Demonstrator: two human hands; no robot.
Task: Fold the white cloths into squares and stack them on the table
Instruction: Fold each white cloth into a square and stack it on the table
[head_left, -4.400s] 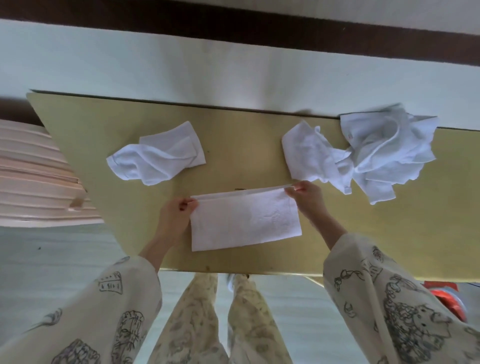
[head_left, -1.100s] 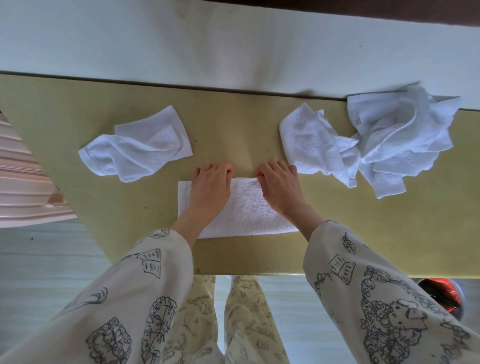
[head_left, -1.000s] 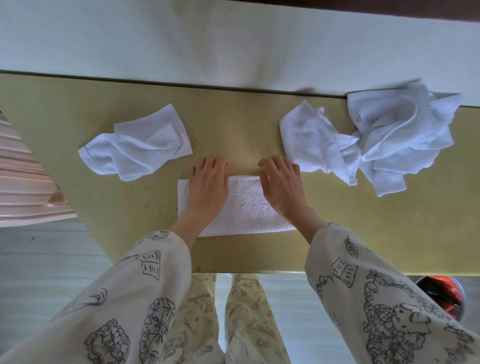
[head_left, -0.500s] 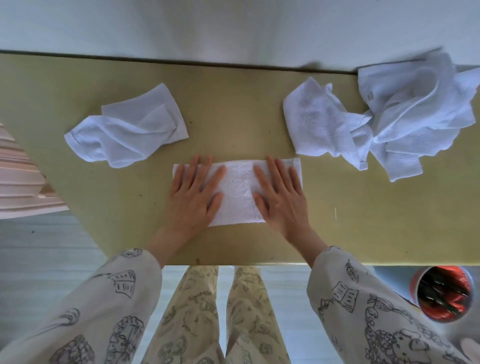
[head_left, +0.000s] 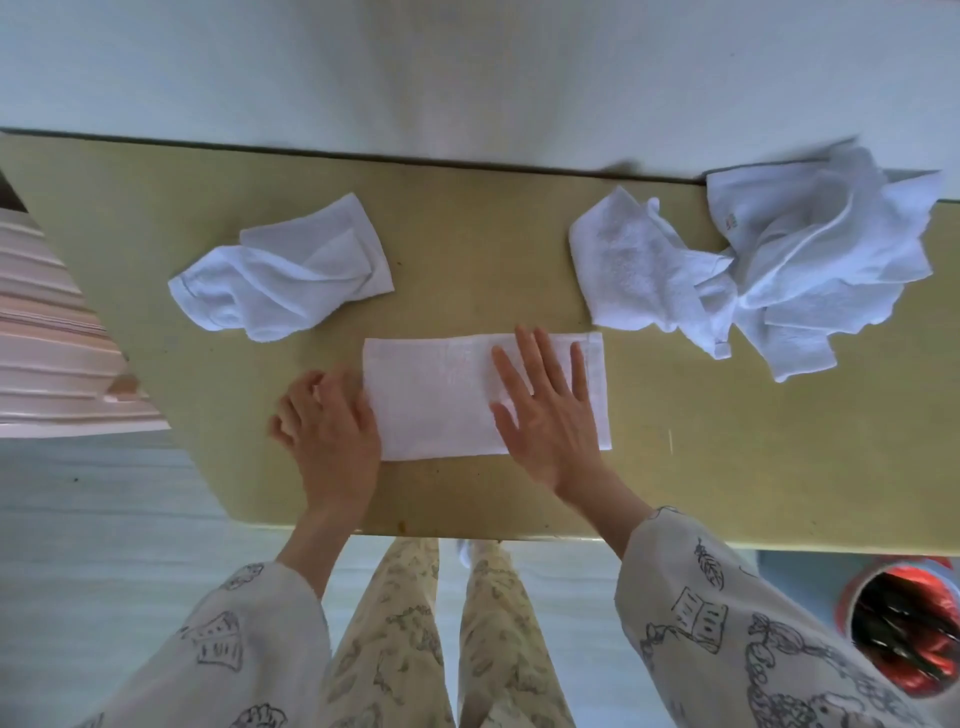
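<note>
I see the folded cloth (head_left: 447, 397) as a flat rectangle near the table's (head_left: 727, 467) front edge. Right hand (head_left: 550, 415) lies on it, fingers straight, pressing its right half. Left hand (head_left: 327, 415) sits at its left end, fingers curled at the edge; I can't tell if it actually pinches the cloth. Risk: layers may slide during the next fold, giving a skewed square. Loose cloth (head_left: 280, 280) lies far-left, crumpled pile (head_left: 769, 270) far-right, nearly touching the rectangle's corner. Bare tabletop between them.

nubby terry cloth (head_left: 436, 400), smooth matt table (head_left: 467, 249)
</note>
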